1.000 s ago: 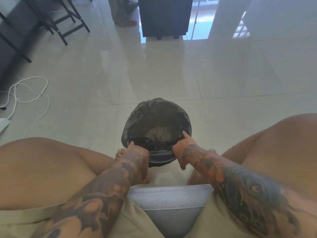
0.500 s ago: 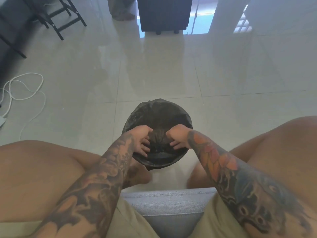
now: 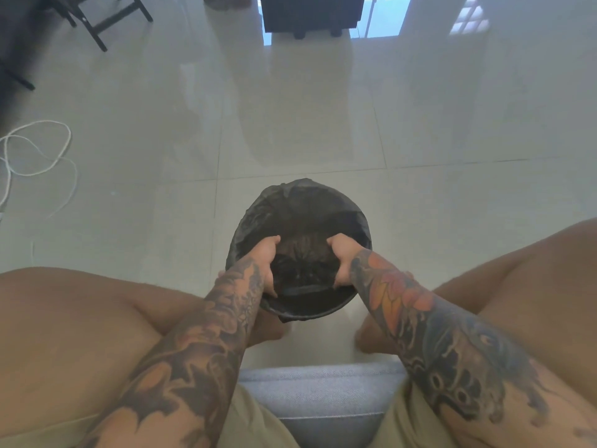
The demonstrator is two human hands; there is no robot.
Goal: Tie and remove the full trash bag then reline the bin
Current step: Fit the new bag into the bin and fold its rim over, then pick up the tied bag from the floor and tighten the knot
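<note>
Bin (image 3: 364, 232) on floor between feet, black bag (image 3: 307, 218) draped over rim. Left hand (image 3: 265, 260) at 8 o'clock, right hand (image 3: 342, 258) at 4, now deeper inside than second ago. Fingers curled, apparently pressing liner down; grip unclear. Relining near done.

left hand (image 3: 265, 263) and right hand (image 3: 342, 260) moved from rim into round bin, spread apart pressing crinkled black plastic trash bag (image 3: 302, 227) down

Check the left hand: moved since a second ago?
Yes. The left hand has gone from the near rim of the bin inward, pressing the black bag down inside; the bin itself stayed put.
</note>
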